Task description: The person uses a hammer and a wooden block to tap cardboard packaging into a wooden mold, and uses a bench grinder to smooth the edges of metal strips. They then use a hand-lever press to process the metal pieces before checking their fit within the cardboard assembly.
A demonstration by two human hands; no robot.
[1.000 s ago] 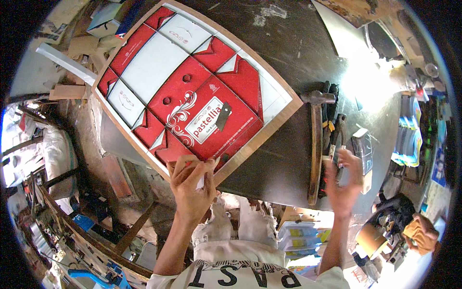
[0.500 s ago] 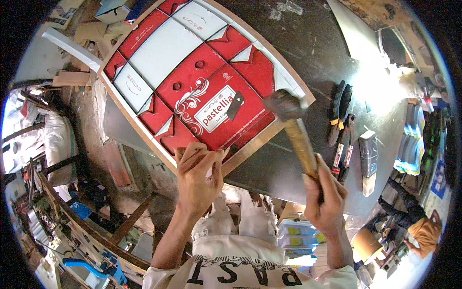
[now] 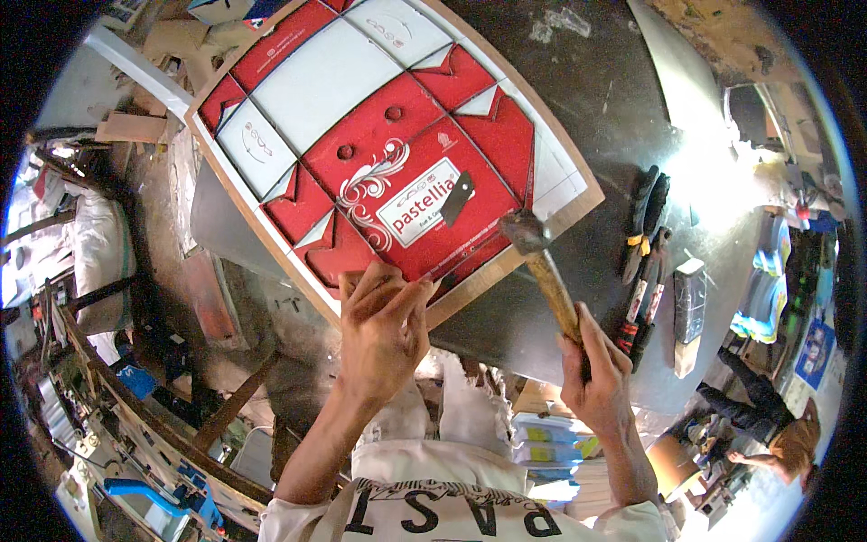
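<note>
A wooden board (image 3: pixel 569 210) lies on the dark table, covered by a red and white printed carton layout (image 3: pixel 316 86) with thin dark strips set along its lines. At the board's near edge my left hand (image 3: pixel 384 330) is closed, fingertips pressed together; what they pinch is hidden. My right hand (image 3: pixel 596 375) grips the wooden handle of a hammer (image 3: pixel 553 289). The hammer's metal head is over the board's near right edge; whether it touches cannot be told. A small dark metal plate with a hole (image 3: pixel 459 197) rests on the red print.
Right of the board, dark-handled hand tools (image 3: pixel 643 262) lie on the table (image 3: pixel 587 117) beside a dark block with a pale end (image 3: pixel 689 312). Plastic containers (image 3: pixel 546 447) stand below the table edge. Another person (image 3: pixel 786 443) is at the far right.
The hammer head has come down and slightly left, toward the board's near edge. My left hand stays pinched at the edge, while the whole view has shifted a little.
</note>
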